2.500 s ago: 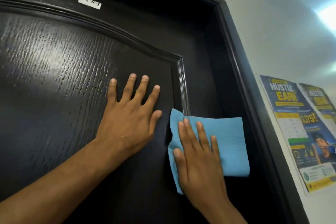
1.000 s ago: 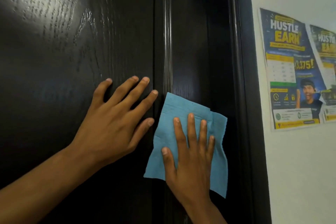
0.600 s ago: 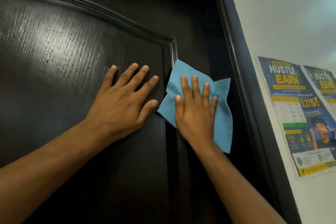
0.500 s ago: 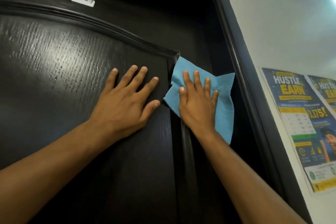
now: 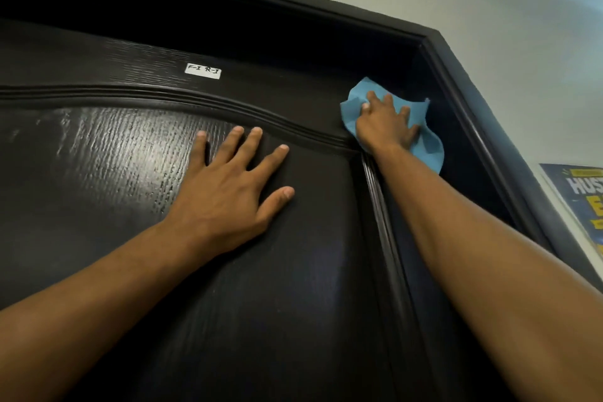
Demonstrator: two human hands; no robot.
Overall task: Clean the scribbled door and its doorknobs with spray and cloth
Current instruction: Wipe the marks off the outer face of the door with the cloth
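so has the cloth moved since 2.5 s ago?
Yes. The blue cloth went up the door, past the panel moulding corner, toward the frame's top.

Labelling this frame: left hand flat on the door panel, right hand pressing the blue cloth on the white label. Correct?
Not quite. In the head view the right hand presses the blue cloth near the door's top right corner; the white label is uncovered, well to its left. Left hand is flat.

Dim indoor light. A soft white glare streaks the door [image 5: 107, 147] panel left of the left hand [image 5: 228, 192], showing its grain. The door's top recess sinks into shadow. Wide-angle bending curves the door frame [image 5: 463, 81]; the right hand [image 5: 385, 124] looks slightly blurred.
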